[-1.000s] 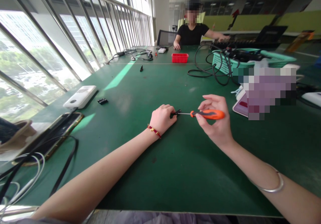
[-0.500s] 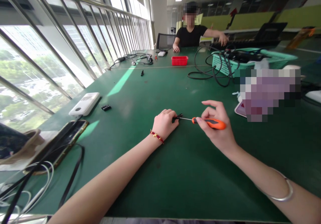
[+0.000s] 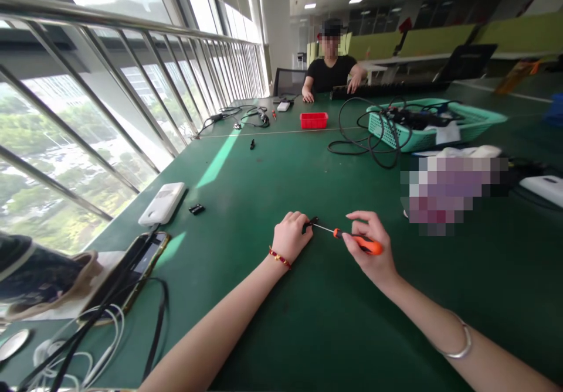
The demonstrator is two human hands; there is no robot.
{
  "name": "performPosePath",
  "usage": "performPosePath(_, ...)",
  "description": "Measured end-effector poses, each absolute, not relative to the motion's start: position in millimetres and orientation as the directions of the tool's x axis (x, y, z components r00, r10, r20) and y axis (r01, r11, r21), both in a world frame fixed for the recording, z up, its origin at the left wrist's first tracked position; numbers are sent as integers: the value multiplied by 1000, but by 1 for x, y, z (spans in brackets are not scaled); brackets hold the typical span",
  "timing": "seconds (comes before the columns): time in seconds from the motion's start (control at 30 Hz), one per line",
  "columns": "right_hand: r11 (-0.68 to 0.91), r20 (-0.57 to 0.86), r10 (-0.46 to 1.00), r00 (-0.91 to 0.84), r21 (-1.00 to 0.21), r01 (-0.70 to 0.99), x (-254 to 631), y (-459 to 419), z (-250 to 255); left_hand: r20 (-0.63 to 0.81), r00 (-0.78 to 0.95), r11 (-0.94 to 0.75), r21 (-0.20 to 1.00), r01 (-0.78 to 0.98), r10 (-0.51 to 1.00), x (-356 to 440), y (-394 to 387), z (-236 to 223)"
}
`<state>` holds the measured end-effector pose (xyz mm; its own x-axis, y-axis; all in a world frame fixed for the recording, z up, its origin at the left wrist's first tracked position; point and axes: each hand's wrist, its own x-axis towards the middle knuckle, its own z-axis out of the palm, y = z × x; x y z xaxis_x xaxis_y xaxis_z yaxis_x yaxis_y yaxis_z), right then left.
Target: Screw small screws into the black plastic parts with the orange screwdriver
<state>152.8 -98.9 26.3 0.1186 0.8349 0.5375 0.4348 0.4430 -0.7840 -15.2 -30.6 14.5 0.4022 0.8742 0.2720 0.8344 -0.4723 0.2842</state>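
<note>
My left hand point(image 3: 291, 235) rests on the green table, its fingers closed round a small black part point(image 3: 312, 223) that sticks out beyond the fingertips. My right hand point(image 3: 370, 245) grips a screwdriver point(image 3: 363, 242) with an orange and black handle. The thin metal shaft points left, and its tip meets the black part or lies very close to it; I cannot tell which. My right index finger is raised off the handle. Another small black piece point(image 3: 196, 209) lies to the left of my left hand, and a further one point(image 3: 252, 144) farther off.
At left are a white power bank point(image 3: 162, 203), a phone point(image 3: 147, 263) and tangled cables point(image 3: 94, 351). A red tray point(image 3: 314, 121) stands ahead. The teal basket point(image 3: 413, 137) holds black cables. A co-worker point(image 3: 331, 72) sits at the far end; a railing point(image 3: 145, 46) borders the left.
The view has tilted up, so things sit lower in the picture. My hands keep their hold, the screwdriver handle now slanting a little more. The co-worker's arm has drawn inward.
</note>
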Motion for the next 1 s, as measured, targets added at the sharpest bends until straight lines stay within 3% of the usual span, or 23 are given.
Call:
performPosePath(0.13, 410, 492, 866, 87, -799, 440, 153, -101, 28, 253, 411, -471, 262, 842, 876, -16, -30, 16)
performPosePath(0.33, 496, 596, 782, 181, -772, 398, 149, -98, 24, 235, 416, -466, 235, 853, 879, -16, -31, 16)
performPosePath(0.53, 408, 501, 860, 93, -788, 461, 150, -101, 22, 238, 419, -467, 209, 859, 876, -16, -30, 15)
performPosePath(0.73, 494, 608, 778, 157, -746, 447, 149, -99, 22, 259, 418, -474, 219, 853, 871, -17, -30, 13)
performPosePath(1.0, 473, 538, 843, -8, -733, 489, 155, -101, 27, 289, 444, -513, 244, 823, 848, -21, -29, 14)
